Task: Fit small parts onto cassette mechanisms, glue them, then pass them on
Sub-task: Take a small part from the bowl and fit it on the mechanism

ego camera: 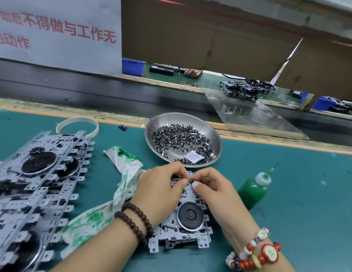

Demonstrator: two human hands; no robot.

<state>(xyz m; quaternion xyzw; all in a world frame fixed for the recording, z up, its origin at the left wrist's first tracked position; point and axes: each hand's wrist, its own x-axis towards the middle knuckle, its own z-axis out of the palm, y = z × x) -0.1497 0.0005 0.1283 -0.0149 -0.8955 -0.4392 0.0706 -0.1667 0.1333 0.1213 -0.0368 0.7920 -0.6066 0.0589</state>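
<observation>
A grey metal cassette mechanism (188, 224) with a black flywheel lies on the green mat in front of me. My left hand (161, 189) rests on its upper left part, thumb and fingers curled at the top edge. My right hand (212, 183) pinches a small dark part (191, 181) against the mechanism's top edge, right next to my left thumb. A steel bowl (210, 132) holding several small dark parts and a white sachet stands just beyond my hands. A green glue bottle (254, 188) with a needle tip stands to the right.
A stack of several cassette mechanisms (37, 183) fills the left of the mat. A white rag (124, 173) stained green lies between the stack and my hands. A tape ring (77, 124) lies at the back left. Behind runs a dark conveyor (92, 91), with more mechanisms (246, 88) beyond.
</observation>
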